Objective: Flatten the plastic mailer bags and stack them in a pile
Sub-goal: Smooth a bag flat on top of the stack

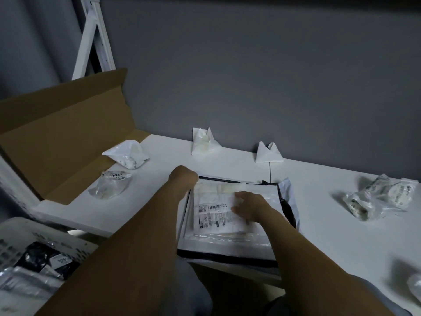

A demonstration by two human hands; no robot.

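A pile of flat mailer bags [227, 245] lies at the front of the white table [330, 236]. The top bag [214, 215] is clear with a printed label. My right hand [250, 208] presses flat on it, fingers spread. My left hand [183, 179] is at the pile's far left corner, its fingers curled over the edge of the bags. Crumpled mailer bags lie around: a white one [127, 155] and a clear one [109, 185] at the left, two white ones [204, 143] [268, 153] by the wall, and clear ones [378, 197] at the right.
An open cardboard box [61, 137] stands at the table's left end. A white basket [34, 252] with more bags sits low at the left. Another crumpled bag [413, 286] shows at the right edge. A grey wall runs behind the table.
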